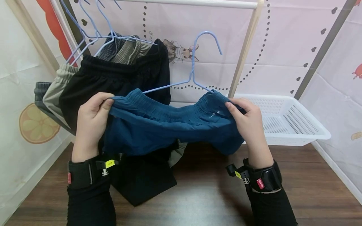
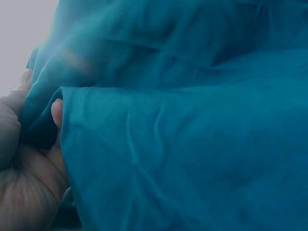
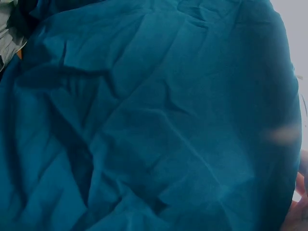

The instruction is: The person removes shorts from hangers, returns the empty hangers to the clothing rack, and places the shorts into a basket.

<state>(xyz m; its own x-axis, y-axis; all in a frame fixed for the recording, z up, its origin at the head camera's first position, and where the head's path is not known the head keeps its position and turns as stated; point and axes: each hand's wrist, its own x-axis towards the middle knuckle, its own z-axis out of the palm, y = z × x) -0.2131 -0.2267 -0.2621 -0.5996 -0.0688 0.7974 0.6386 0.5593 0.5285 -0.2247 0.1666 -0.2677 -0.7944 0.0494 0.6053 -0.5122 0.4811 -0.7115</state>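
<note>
Blue shorts (image 1: 169, 125) with a gathered elastic waistband stretch between my two hands in the head view. My left hand (image 1: 91, 121) pinches their left side between thumb and fingers. On the other side my right hand (image 1: 249, 121) pinches the right edge near a small pale print. A light-blue wire hanger (image 1: 193, 69) rises out of the waistband, its hook free of the rail; its lower part is hidden in the cloth. Blue fabric (image 2: 183, 144) fills most of the left wrist view, and similar cloth (image 3: 159, 120) covers the right wrist view.
Black shorts (image 1: 121, 75) and grey ones hang on several blue hangers at the left. A white rail (image 1: 198, 2) runs overhead, with a wooden post (image 1: 244, 47). At the right stands a white plastic basket (image 1: 294, 138). Black cloth (image 1: 144, 179) lies on the wooden floor (image 1: 198, 201).
</note>
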